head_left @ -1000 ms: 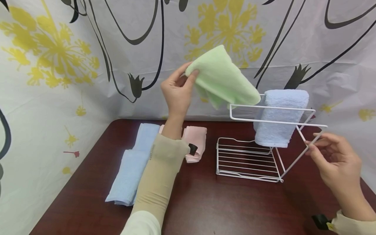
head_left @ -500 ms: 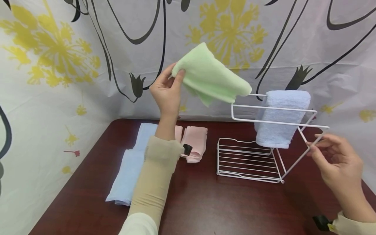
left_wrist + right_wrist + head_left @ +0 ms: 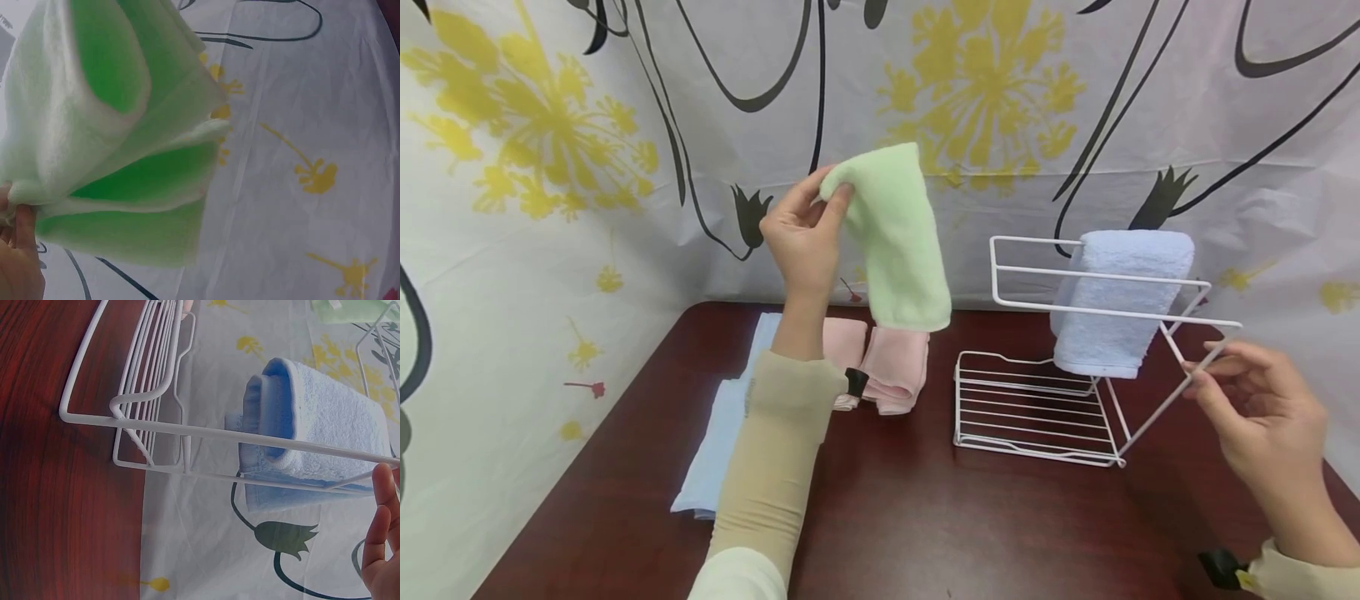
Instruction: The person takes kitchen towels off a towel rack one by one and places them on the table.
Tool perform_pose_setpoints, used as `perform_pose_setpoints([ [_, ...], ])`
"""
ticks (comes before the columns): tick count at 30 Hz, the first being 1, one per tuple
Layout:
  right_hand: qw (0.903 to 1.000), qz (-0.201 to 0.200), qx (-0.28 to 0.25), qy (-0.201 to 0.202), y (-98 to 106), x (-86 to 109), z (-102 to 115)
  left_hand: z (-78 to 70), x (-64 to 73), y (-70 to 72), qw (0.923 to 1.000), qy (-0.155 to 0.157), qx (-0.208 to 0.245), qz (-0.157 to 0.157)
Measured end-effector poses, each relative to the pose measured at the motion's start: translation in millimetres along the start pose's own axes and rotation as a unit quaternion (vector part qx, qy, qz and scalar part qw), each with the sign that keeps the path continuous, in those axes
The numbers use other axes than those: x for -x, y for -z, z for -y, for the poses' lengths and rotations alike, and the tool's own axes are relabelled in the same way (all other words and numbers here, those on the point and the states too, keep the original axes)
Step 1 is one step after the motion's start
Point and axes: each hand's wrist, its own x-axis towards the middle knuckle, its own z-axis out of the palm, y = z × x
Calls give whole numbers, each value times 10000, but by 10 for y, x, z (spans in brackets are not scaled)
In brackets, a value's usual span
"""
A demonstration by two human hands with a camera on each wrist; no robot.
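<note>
A light green towel hangs in the air, its corner pinched between thumb and fingers of my left hand. In the left wrist view the same towel shows its folded layers falling open. My right hand pinches the slanted side bar of a white wire rack on the table. Over the rack's rear top bar drapes a folded blue towel. In the right wrist view the fingertips lie against the white bar, with the blue towel behind it.
Two folded pink towels lie on the dark red table, left of the rack. Farther left are folded blue towels, partly hidden by my left sleeve. A patterned curtain stands behind the table.
My left hand has moved left, carrying the green towel away from the rack's top bars. The towel now hangs straight down instead of slanting out. My right hand stays on the rack.
</note>
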Motion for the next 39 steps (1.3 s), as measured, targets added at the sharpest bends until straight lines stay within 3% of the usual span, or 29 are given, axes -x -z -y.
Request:
perform_pose_setpoints([
  [4,9998,-21,-190,-14,-8,-3,-5,8,13,111,9982,276,-242,468],
  [11,9990,-11,448,-72,6,2,12,4,68,324,9824,988,-968,1253],
  [14,9995,-9,320,-68,13,1,3,14,77,404,9713,1352,-1244,1509],
  [21,9984,43,570,-22,23,2,4,-39,94,582,9398,1930,-1906,2080],
  [29,9968,72,790,-43,34,1,18,-182,151,750,9148,2231,-2196,2553],
  [34,9970,64,777,-17,24,0,21,-293,213,885,8902,2543,-2703,2642],
  [39,9980,20,628,-46,17,2,15,-384,298,1011,8776,2752,-2918,2623],
])
